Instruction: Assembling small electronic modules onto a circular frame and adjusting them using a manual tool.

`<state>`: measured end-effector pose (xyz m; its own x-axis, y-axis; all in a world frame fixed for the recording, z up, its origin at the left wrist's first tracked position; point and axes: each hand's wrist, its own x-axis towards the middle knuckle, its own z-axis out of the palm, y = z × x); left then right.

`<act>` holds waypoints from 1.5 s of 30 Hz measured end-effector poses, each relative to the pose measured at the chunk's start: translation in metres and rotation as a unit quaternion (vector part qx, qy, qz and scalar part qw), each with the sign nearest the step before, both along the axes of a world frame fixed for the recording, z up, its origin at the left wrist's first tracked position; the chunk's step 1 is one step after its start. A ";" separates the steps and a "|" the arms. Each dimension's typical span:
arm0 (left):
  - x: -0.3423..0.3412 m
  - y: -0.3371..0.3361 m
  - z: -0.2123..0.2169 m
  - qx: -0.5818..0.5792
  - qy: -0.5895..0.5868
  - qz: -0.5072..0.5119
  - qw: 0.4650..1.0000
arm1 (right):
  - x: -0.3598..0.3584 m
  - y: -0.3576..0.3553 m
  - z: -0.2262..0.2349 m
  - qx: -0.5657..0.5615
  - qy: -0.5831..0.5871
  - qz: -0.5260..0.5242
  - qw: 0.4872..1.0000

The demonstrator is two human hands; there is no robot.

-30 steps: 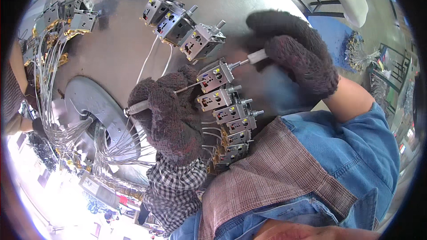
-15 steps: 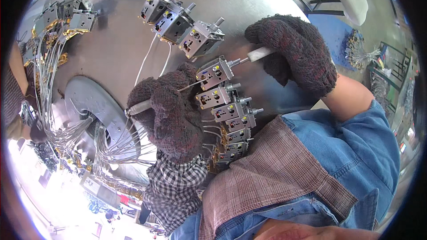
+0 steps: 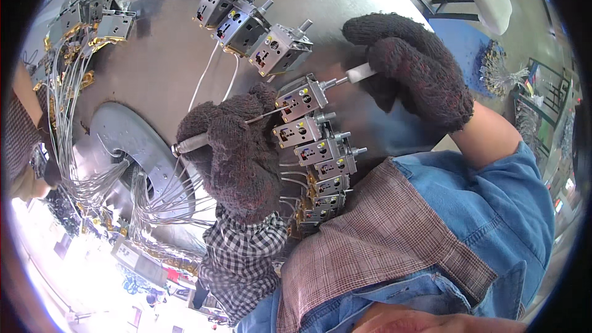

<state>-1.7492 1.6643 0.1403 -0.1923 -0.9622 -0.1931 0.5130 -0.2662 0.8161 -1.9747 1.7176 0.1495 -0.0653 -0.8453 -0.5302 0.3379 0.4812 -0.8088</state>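
— Left hand [image 3: 237, 160], centre of the frame: open or closed?

— Closed fully. Gloved fingers curled round a thin metal rod [image 3: 188, 143], with no gap showing. Angled up and to the right, tip touching the face of the top unit [image 3: 299, 102]. Probably gripped fist-like to keep the tip steady.

— And the right hand [image 3: 410, 71]?

— Upper right of centre, also gloved. Pinched shut on a pale grey stub [image 3: 359, 74], thumb against fingers. Set in line with the spindle jutting from that same unit, seemingly to turn or brace it from the opposite side.

— Position of that unit?

— Centre of the frame, between the 2 gloves. Placed at the head of a column of about 6 like units [image 3: 324, 176] running toward the lower centre. Apparently lined up close so as to be reached 1 after another.

— Anything else nearby?

— 3 more units [image 3: 253, 21] at upper centre, lying apart on the steel table [image 3: 154, 74]. Another cluster [image 3: 92, 18] at upper left. Thin wires [image 3: 80, 166] fanned over a round plate [image 3: 126, 139] at left, likely kept out of the gloves' way. Someone else's arm [image 3: 24, 148] at the far left edge, well apart.
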 end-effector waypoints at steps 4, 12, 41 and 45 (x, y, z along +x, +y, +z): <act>0.004 -0.001 -0.004 -0.003 -0.009 -0.010 1.000 | 0.000 0.004 -0.011 -0.080 -0.004 -0.009 0.997; 0.005 -0.001 -0.007 -0.013 -0.004 -0.025 1.000 | -0.004 0.001 -0.008 -0.044 0.027 0.024 0.998; 0.001 -0.001 0.005 0.020 -0.012 -0.055 0.998 | 0.000 -0.001 0.000 0.001 0.002 -0.002 1.000; -0.001 0.005 0.009 0.025 -0.009 -0.041 0.999 | 0.004 0.002 0.000 0.000 0.030 -0.034 0.999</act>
<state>-1.7501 1.6689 0.1498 -0.2661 -0.9323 -0.2450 0.4726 -0.3478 0.8097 -1.9705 1.7200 0.1496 -0.1550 -0.8377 -0.5236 0.3213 0.4585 -0.8286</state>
